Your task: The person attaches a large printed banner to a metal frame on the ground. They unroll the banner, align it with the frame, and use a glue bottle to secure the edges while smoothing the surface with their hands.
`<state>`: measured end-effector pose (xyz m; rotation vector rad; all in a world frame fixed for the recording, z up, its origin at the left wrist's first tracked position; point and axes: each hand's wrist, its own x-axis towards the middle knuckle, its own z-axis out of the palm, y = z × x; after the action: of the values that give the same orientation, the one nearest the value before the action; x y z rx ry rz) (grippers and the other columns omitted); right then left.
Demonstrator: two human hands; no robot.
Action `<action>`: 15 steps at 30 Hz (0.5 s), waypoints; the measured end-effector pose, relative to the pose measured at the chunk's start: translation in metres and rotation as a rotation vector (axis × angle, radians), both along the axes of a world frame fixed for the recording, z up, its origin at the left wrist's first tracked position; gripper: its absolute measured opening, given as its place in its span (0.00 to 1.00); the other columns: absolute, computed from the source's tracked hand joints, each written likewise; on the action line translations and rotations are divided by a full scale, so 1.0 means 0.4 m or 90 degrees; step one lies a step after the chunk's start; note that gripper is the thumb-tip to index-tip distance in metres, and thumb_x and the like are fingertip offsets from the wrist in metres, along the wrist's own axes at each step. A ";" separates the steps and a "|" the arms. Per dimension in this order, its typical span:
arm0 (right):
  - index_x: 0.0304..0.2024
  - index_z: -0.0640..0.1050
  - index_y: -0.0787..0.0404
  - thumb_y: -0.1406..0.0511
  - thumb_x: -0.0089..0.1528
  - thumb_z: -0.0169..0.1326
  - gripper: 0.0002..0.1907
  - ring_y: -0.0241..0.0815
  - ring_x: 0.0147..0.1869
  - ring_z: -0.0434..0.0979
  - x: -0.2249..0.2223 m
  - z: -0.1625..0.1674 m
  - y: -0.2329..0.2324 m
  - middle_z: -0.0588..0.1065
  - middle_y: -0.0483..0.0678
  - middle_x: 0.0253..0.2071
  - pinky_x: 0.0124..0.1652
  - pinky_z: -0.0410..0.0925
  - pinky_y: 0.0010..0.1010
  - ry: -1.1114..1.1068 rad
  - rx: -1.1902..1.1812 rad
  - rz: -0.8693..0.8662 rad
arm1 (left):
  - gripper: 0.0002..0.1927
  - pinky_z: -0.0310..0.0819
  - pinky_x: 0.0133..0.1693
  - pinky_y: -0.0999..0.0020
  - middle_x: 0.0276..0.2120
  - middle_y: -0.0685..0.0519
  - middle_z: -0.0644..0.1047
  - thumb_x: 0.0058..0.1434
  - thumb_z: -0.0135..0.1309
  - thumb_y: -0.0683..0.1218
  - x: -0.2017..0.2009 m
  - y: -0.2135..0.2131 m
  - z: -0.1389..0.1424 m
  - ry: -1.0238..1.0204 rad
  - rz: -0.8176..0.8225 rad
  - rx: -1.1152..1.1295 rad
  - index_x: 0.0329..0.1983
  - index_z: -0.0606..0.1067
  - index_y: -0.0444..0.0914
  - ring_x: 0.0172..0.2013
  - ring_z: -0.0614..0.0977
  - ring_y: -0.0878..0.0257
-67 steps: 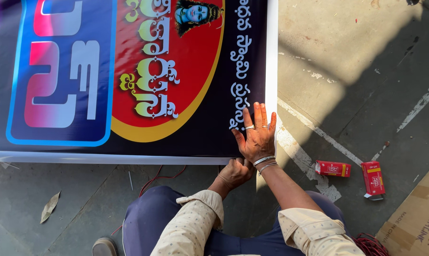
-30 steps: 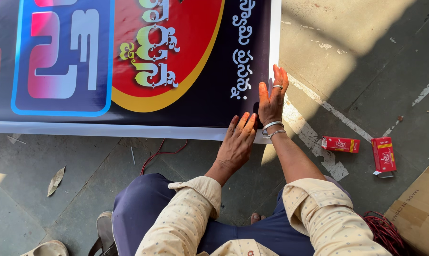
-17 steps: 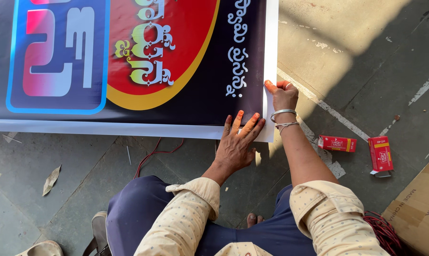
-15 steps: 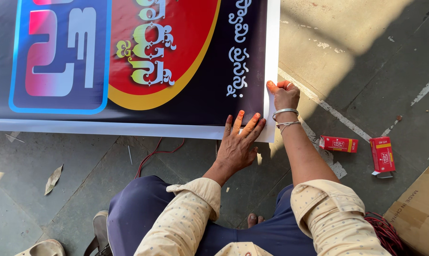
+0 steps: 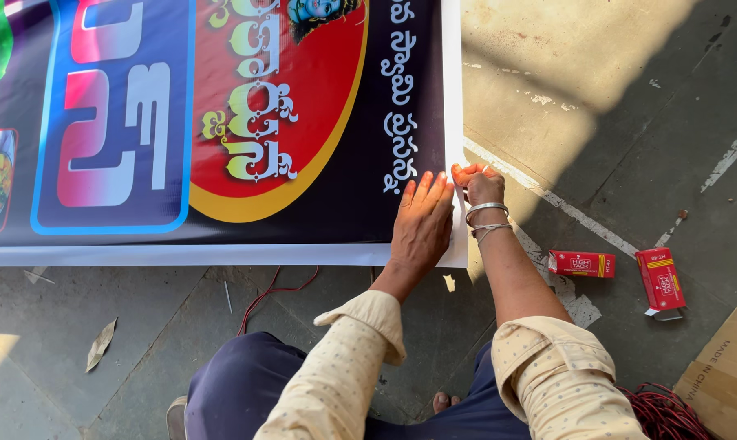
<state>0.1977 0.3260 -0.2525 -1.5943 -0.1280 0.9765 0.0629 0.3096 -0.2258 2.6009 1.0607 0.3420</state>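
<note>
Pressing flat on the printed banner (image 5: 222, 163), the left hand (image 5: 421, 224) lies with its fingers straight and together, palm down, near the lower right corner of the sheet; it grasps nothing, it only rests on the dark surface just beside the white border. The right hand (image 5: 478, 186) is at the white right edge of the banner, with the fingertips curled and pinched together on that edge; two metal bangles (image 5: 487, 220) sit on its wrist. Whether something small is held between these fingers I cannot tell. The banner is spread on the concrete floor (image 5: 597, 98), and it fills the upper left part of the view, with a red oval, yellow-green letters, a blue framed panel and a white strip along the bottom and the right side. To the right of the right forearm, two small red boxes (image 5: 582, 263) lie on the floor, near to each other but apart, one lying lengthwise and the other more upright. A corner of a brown cardboard carton (image 5: 727, 367) shows at the lower right, and a bundle of red wire (image 5: 666, 411) is just beside it. A thin red wire (image 5: 271, 297) curves on the floor below the banner, and a dry leaf (image 5: 101, 344) lies well apart at the left
</note>
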 end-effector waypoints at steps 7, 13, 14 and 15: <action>0.23 0.76 0.61 0.73 0.54 0.61 0.08 0.38 0.27 0.74 -0.002 0.026 0.005 0.76 0.47 0.25 0.28 0.67 0.28 0.038 -0.057 -0.010 | 0.39 0.30 0.72 0.45 0.76 0.41 0.50 0.70 0.39 0.58 0.047 0.021 0.028 0.053 0.045 -0.045 0.76 0.48 0.33 0.76 0.47 0.50; 0.23 0.76 0.61 0.73 0.53 0.62 0.08 0.36 0.30 0.74 -0.009 0.032 0.009 0.77 0.46 0.27 0.30 0.67 0.29 -0.055 -0.094 -0.003 | 0.38 0.29 0.72 0.44 0.75 0.40 0.51 0.68 0.39 0.55 0.041 0.013 0.045 0.089 0.031 -0.022 0.75 0.49 0.32 0.76 0.47 0.49; 0.22 0.76 0.61 0.74 0.53 0.62 0.08 0.36 0.31 0.75 -0.011 0.028 0.009 0.77 0.46 0.27 0.32 0.68 0.28 -0.065 -0.051 -0.006 | 0.37 0.29 0.72 0.44 0.75 0.40 0.51 0.68 0.39 0.54 0.040 0.013 0.043 0.086 0.030 -0.011 0.75 0.50 0.32 0.76 0.47 0.49; 0.22 0.76 0.62 0.74 0.52 0.62 0.08 0.36 0.31 0.76 -0.014 0.024 0.010 0.78 0.46 0.27 0.34 0.70 0.27 -0.076 -0.008 -0.009 | 0.36 0.31 0.72 0.44 0.75 0.40 0.52 0.68 0.39 0.54 0.036 0.011 0.041 0.066 0.033 0.015 0.75 0.51 0.32 0.76 0.49 0.48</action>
<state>0.1921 0.3301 -0.2427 -1.6623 -0.1929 0.8732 0.0772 0.3138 -0.2095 2.6405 1.1659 0.2354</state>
